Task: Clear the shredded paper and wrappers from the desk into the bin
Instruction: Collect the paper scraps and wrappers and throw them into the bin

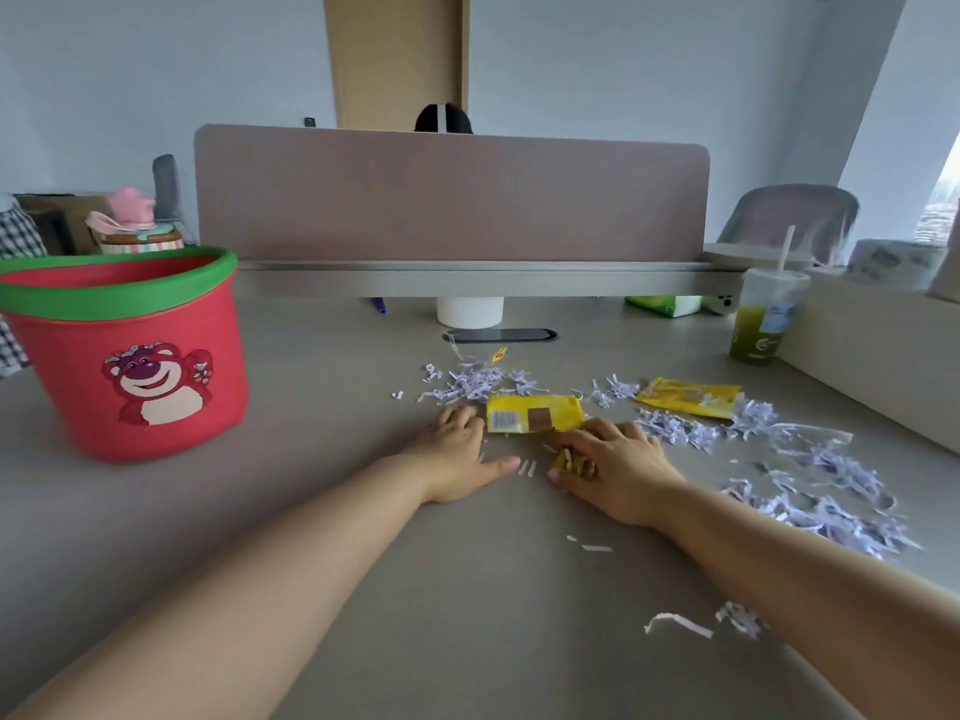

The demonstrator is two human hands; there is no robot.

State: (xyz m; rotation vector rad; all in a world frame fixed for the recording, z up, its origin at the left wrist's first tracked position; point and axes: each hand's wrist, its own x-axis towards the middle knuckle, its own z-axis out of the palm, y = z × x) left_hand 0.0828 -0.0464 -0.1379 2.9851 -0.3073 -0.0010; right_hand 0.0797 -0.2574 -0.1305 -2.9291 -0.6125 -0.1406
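A red bin (pixel 130 356) with a green rim and a bear picture stands at the desk's left. Pale shredded paper (pixel 475 383) lies scattered mid-desk, and more shredded paper (pixel 831 506) is heaped to the right. A yellow wrapper (pixel 532 413) lies between my hands; a second yellow wrapper (pixel 688 397) lies further right. My left hand (pixel 460 457) rests flat on the desk, fingertips at the wrapper's left edge. My right hand (pixel 615 467) lies over a small yellow wrapper scrap (pixel 566 459), fingers curled round it.
A drink cup with a straw (pixel 763 319) stands at the right, beside a pale box edge (pixel 872 371). A white cup (pixel 470 310) and a green packet (pixel 662 305) sit under the divider panel (pixel 452 194). Loose strips (pixel 678 623) lie near the front.
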